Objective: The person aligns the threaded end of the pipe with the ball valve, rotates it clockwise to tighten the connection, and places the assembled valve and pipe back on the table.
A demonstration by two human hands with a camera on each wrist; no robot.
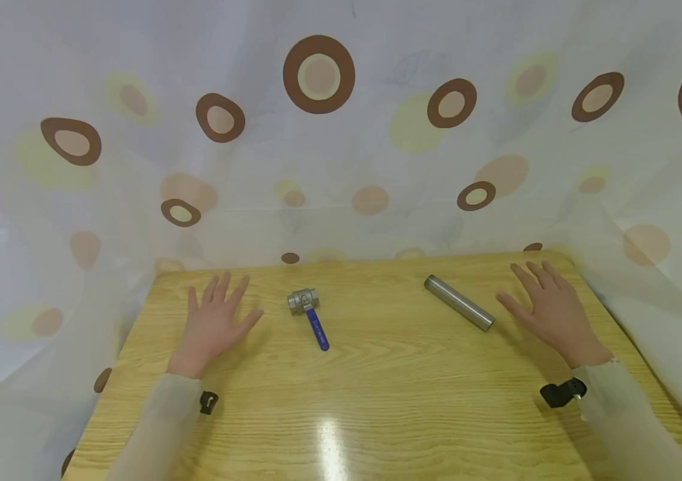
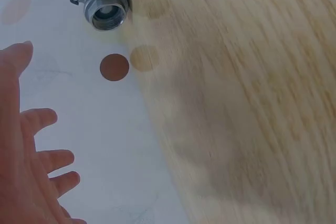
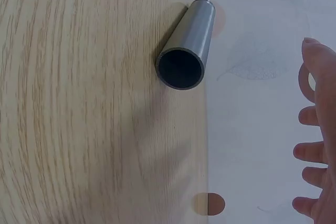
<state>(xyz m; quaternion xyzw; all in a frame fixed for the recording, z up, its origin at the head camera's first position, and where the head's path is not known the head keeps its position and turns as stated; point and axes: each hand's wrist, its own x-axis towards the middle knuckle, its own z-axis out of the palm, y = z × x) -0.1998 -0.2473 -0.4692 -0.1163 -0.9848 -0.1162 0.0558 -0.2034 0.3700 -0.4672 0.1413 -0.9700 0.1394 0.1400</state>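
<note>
A metal ball valve (image 1: 303, 301) with a blue lever handle (image 1: 318, 329) lies on the wooden table, left of the middle. My left hand (image 1: 213, 329) is to its left, fingers spread and holding nothing. In the left wrist view the threaded opening of the valve (image 2: 107, 11) faces the camera. Toward the right lies a hollow steel pipe (image 1: 459, 302), set at a slant. My right hand (image 1: 551, 312), also spread and holding nothing, is just right of the pipe's near end. The right wrist view looks into the dark bore of the pipe (image 3: 181, 68).
The light wooden table (image 1: 389, 387) has a glare spot near its front. A white curtain (image 1: 244, 174) with brown and yellow circles hangs behind it and along both sides. Each wrist wears a black strapped device (image 1: 563, 392).
</note>
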